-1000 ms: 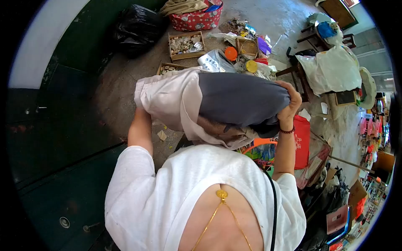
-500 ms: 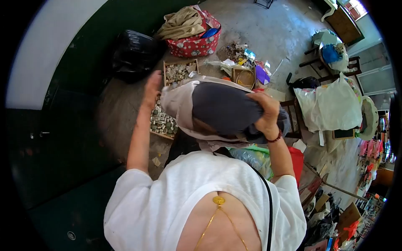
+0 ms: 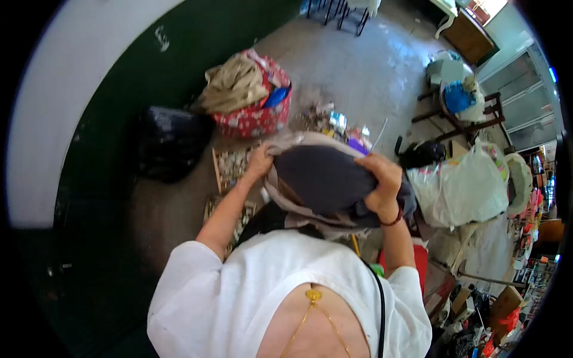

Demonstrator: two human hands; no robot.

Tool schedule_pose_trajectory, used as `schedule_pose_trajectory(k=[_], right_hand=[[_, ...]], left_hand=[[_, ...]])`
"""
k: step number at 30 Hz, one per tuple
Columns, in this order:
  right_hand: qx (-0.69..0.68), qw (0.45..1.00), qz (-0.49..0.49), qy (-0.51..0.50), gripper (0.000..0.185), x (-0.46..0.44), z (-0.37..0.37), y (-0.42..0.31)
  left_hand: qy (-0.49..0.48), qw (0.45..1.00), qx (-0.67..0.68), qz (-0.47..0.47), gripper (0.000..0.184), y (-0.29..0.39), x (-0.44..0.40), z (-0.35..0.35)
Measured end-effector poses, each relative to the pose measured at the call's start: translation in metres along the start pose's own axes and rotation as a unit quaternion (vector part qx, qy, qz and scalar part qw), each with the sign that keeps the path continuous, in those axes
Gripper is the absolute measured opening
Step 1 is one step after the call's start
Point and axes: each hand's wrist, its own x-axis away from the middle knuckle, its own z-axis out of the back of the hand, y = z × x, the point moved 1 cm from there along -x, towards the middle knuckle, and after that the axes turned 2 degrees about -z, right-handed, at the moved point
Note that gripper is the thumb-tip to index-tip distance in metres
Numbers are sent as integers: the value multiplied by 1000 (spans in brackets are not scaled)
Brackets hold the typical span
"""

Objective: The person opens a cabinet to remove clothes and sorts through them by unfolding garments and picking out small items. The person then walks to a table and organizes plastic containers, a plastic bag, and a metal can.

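A folded bundle of cloth [image 3: 325,179], dark grey with a pale beige layer around it, is held up in front of my chest. My left hand [image 3: 261,162] grips its beige edge on the left side. On the right, my right hand [image 3: 383,182] clasps the dark grey part, thumb on top and the fingers partly hidden. The cloth sags between both hands, and its exact kind cannot be made out. Below and left of it, partly covered by my left arm, are a wooden tray [image 3: 216,170] of small blocks and a second tray [image 3: 209,206] of similar pieces.
A red patterned fabric basket [image 3: 250,124] piled with tan cloth [image 3: 234,83] stands ahead on the left, beside a black plastic bag [image 3: 173,143]. Small litter [image 3: 319,116] lies on the floor beyond. To the right are a white plastic bag [image 3: 462,191] and a wooden chair [image 3: 492,112].
My left hand, formerly apart from the cloth with fingers stretched out, has moved right and taken its beige edge. My right hand keeps its hold. The camera view has shifted.
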Motion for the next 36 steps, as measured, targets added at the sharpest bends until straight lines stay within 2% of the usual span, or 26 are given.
schedule_pose_trajectory(k=[3,7,9,11,13,14,15,16,17,18,19,21,22,24,25,27,28,29,30,31,33,34,35,36], right_hand=[[-13,1000,-12,-7,31,-51,-12,33],[-4,1000,-10,10,31,-103,-19,60],[-10,999,-19,45,31,-117,-20,71],[-9,998,-35,57,29,-127,-24,91],[3,993,-62,103,24,-138,-28,114],[3,988,-99,117,18,-142,-25,126],[16,978,-154,142,18,-147,-21,140],[28,962,-201,180,18,-152,-18,159],[90,949,-231,196,18,-151,-10,184],[19,928,-264,262,19,-151,-5,215],[29,919,-281,274,21,-148,9,247],[-41,892,-298,336,14,-137,28,304],[-37,890,-303,338,14,-123,39,337],[-191,835,-334,393,16,-92,50,409],[-189,830,-343,397,16,-83,52,434],[-274,698,-496,438,19,-71,53,486],[-170,748,-534,356,23,-66,56,506],[-105,782,-550,273,30,-63,61,526],[-4,806,-538,246,35,-76,62,522],[97,822,-519,216,40,-105,60,502],[209,883,-376,188,51,-182,48,455],[147,920,-340,124,56,-211,33,444],[85,947,-303,60,62,-234,15,440],[149,954,-259,-18,70,-253,-7,442]], left_hand=[[36,994,-92,44,19,-10,-85,11],[32,997,-76,8,20,-67,-188,29],[6,999,29,-18,21,-79,-219,39],[8,1000,2,-4,24,-80,-241,39],[-42,993,90,57,27,-64,-252,38],[-113,955,237,138,28,-131,-271,19],[-118,955,235,141,28,-120,-281,14],[-155,879,370,257,27,-95,-286,3],[-185,769,490,368,26,-82,-288,-5],[-240,757,470,386,24,-116,-311,-25],[-200,784,454,372,18,-52,-322,-26],[-159,827,428,327,17,-62,-360,-54],[-164,826,426,331,17,-31,-370,-59],[-90,824,462,315,12,64,-397,-53],[-95,824,456,324,12,69,-412,-61],[-71,813,412,405,11,72,-453,-78],[-73,812,410,410,11,72,-473,-81],[-79,839,389,372,8,70,-492,-80],[-83,865,367,331,5,71,-507,-79],[-82,866,365,333,5,77,-515,-79],[-7,927,331,175,9,94,-537,-76],[32,924,342,166,9,88,-548,-85],[30,925,341,167,9,95,-556,-89],[26,936,322,137,10,109,-562,-90]])
